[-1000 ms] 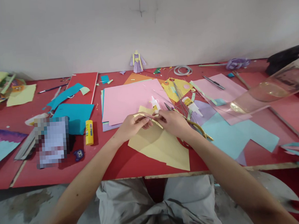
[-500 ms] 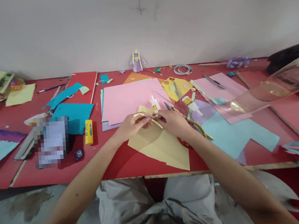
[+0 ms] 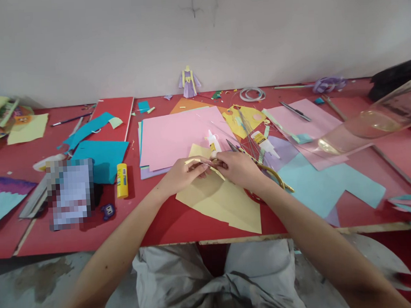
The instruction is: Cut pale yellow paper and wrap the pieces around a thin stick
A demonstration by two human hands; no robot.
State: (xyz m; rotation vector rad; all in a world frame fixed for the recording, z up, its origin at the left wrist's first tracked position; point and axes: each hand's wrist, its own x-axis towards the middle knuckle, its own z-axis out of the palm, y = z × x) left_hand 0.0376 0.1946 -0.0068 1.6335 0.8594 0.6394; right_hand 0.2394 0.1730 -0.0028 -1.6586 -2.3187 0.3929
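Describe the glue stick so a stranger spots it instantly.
On the red table, left of the left hand, find the large teal sheet. By its lower right corner is the glue stick: a yellow tube, unlike the small purple object nearby.

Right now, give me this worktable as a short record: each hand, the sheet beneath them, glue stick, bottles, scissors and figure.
Left hand: holding narrow pale-yellow paper
Right hand: meets the left; exact grip hidden
Sheet: pale yellow, beneath both hands
Glue stick: yellow, left of the hands
Bottles: two, white, with nozzles
Scissors: gold-handled, partly hidden
Figure: purple and yellow, by the wall
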